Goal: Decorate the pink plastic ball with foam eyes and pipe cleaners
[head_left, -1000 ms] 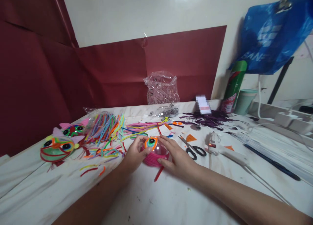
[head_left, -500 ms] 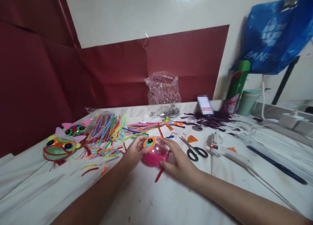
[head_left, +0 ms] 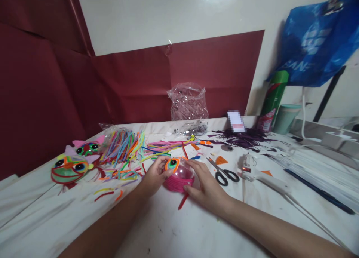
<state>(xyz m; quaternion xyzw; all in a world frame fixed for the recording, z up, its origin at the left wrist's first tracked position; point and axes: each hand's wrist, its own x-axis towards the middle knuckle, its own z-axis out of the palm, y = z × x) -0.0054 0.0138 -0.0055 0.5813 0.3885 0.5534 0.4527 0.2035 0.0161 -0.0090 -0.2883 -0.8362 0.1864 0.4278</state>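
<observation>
A clear plastic ball (head_left: pixel 184 172) with pink pipe cleaner wound round its lower part is between my hands, low over the table. My left hand (head_left: pixel 154 174) grips its left side, with thumb and fingers at an orange-rimmed eye piece (head_left: pixel 173 163) on the ball's upper left. My right hand (head_left: pixel 203 181) holds the right side, fingers on top and thumb against the pink band. A red pipe cleaner piece (head_left: pixel 183 201) shows just below the ball. Black-handled scissors (head_left: pixel 223 171) lie right of my right hand, beside an orange scrap (head_left: pixel 221 159).
Two finished-looking face balls (head_left: pixel 68 171) stand at the left. Bundled pipe cleaners (head_left: pixel 120 144) and loose pieces lie behind my left hand. A glue gun (head_left: pixel 269 183) with its cord, purple strands (head_left: pixel 241 137), a phone (head_left: pixel 236 121) and a cup (head_left: pixel 287 117) are at the right.
The view has shifted very slightly. Both hands keep the same hold on the ball, and nothing else has visibly moved.
</observation>
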